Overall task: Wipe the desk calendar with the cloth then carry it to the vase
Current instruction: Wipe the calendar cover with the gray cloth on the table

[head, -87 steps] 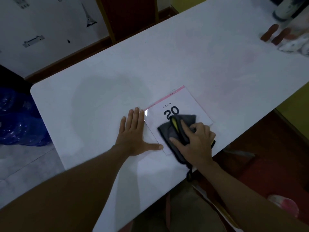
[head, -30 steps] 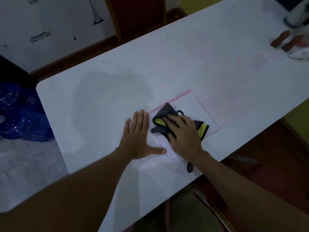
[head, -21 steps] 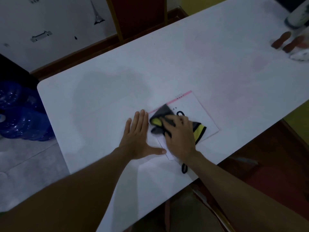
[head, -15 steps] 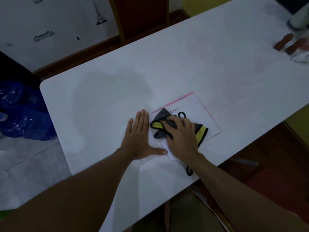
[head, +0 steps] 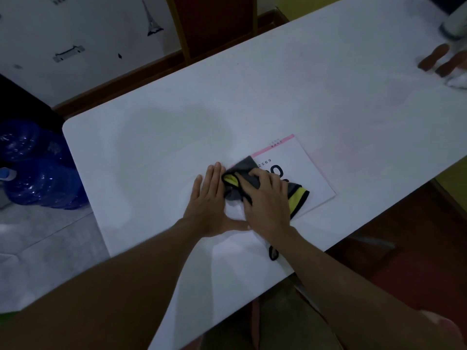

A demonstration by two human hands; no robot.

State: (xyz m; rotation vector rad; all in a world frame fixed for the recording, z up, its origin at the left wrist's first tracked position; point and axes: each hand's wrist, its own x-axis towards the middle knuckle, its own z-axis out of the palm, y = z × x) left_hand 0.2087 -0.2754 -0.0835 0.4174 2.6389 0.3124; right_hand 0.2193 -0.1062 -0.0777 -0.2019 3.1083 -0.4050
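Pressing my right hand (head: pixel 267 198) flat on the cloth (head: pixel 298 198), I rub it over the desk calendar (head: pixel 310 173), which lies flat near the front edge of the white table (head: pixel 278 84). My fingers are spread and slightly curled, bearing down on the grey-and-yellow fabric rather than pinching it. My left hand (head: pixel 209 205) lies open, palm down, just left of the calendar, its thumb along the near corner, gripping nothing.

The risk, as I judge it, is the calendar sliding towards the table's front edge if I push hard while my bracing hand sits mostly on the tabletop; the bunched cloth could also crease the page.

I count one calendar, one cloth, two hands. Far right of the calendar sits a blurred pale object, possibly the vase; I cannot tell.
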